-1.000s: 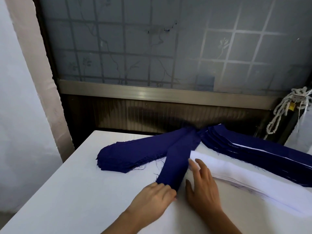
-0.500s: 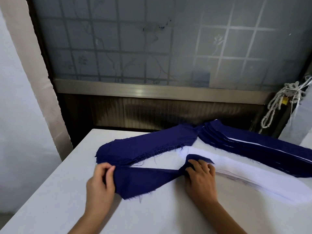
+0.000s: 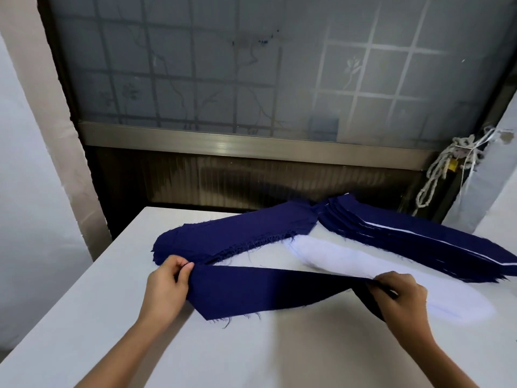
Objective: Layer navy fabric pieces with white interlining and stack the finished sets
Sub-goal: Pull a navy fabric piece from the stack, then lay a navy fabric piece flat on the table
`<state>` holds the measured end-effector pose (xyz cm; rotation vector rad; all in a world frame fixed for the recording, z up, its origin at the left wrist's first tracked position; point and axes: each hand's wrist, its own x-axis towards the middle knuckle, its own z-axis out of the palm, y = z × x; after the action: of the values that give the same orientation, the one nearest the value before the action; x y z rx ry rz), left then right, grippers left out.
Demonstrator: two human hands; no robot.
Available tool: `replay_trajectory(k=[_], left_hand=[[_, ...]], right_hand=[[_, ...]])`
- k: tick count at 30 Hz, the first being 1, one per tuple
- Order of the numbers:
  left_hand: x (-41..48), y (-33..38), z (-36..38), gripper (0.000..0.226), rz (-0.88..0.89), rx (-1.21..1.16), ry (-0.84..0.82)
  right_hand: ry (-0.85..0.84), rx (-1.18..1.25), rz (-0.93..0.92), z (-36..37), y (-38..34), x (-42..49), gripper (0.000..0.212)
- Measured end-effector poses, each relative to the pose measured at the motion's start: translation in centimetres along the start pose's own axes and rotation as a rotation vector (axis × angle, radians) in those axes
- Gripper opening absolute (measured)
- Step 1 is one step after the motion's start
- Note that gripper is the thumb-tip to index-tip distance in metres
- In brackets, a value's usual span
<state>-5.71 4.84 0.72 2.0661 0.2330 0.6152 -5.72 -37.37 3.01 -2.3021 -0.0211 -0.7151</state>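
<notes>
A white table (image 3: 106, 326) carries the work, and the pile of white interlining (image 3: 335, 259) lying on it is the marker for everything else here.

A single navy strip (image 3: 265, 289) is stretched out lengthwise on the person's side of the interlining. Its upper edge is taut, and its lower edge is frayed with loose threads trailing. The left hand (image 3: 167, 287) pinches the strip's left end between thumb and curled fingers, well to the left of the interlining. The right hand (image 3: 402, 298) grips the strip's right end, fingers curled over the bunched cloth, directly above the interlining's near edge. Both hands are closed on this one strip and hold nothing else.

A pile of loose navy pieces (image 3: 232, 236) lies to the left of the interlining and a little beyond it, its frayed edge just beside the interlining's far tip. The finished stack (image 3: 405, 239) runs along the interlining's far side and off to the right. Its navy layers are fanned out, with thin white lines showing between them. The two navy piles meet at their far ends, just past the interlining's tip.

Beyond the interlining, past the table's far edge, stands a frosted window (image 3: 251, 65) with a grid pattern. A knotted rope (image 3: 442, 175) hangs up and to the right of the interlining.
</notes>
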Motion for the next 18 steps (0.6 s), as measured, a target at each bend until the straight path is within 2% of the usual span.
replay_trajectory(k=[3, 6, 11, 13, 16, 18], left_hand=[[0.1, 0.2, 1.6, 0.018, -0.002, 0.077, -0.075], [0.4, 0.0, 2.9, 0.019, -0.022, 0.107, -0.185], [0.5, 0.0, 3.9, 0.019, -0.005, 0.151, -0.188], [0.4, -0.2, 3.9, 0.019, -0.009, 0.110, -0.159], [0.1, -0.5, 3.6, 0.016, 0.013, 0.059, -0.213], [-0.4, -0.9, 3.3, 0.023, 0.078, 0.114, -0.290]], right_hand=[[-0.095, 0.354, 0.316, -1.1, 2.0, 0.1, 0.022], [0.010, 0.490, 0.536, -1.6, 3.6, -0.1, 0.018], [-0.010, 0.303, 0.571, -0.9, 5.2, -1.1, 0.033], [0.039, 0.189, 0.562, -0.6, 5.5, -1.1, 0.030], [0.092, 0.029, 0.514, -0.4, 4.9, -1.1, 0.007], [0.078, -0.007, 0.514, -0.4, 4.6, -1.1, 0.019]])
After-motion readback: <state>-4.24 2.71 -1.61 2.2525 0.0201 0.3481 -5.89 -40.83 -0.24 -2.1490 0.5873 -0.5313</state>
